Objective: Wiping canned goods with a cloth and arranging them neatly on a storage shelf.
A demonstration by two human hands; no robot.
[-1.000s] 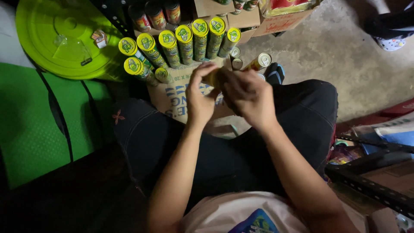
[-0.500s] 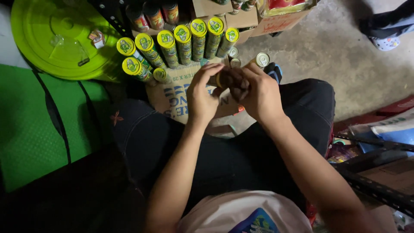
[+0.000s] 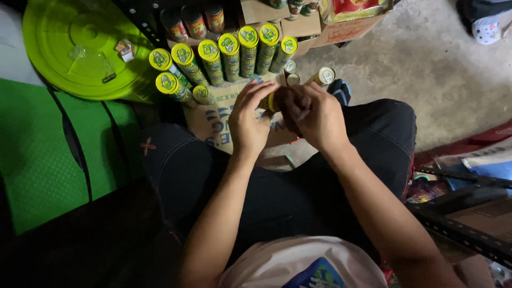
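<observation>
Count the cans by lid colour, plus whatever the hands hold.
Yellow-lidded cans, standing or leaning in the cluster: 8
Plain metal-topped cans beside them: 3
Dark-topped cans behind, partly in shadow: 3
Can held between left hand and right hand: 1
Total: 15

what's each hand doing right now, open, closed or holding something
Left hand: fingers curled on a small yellow can.
Right hand: closed round the same can, covering most of it.
</observation>
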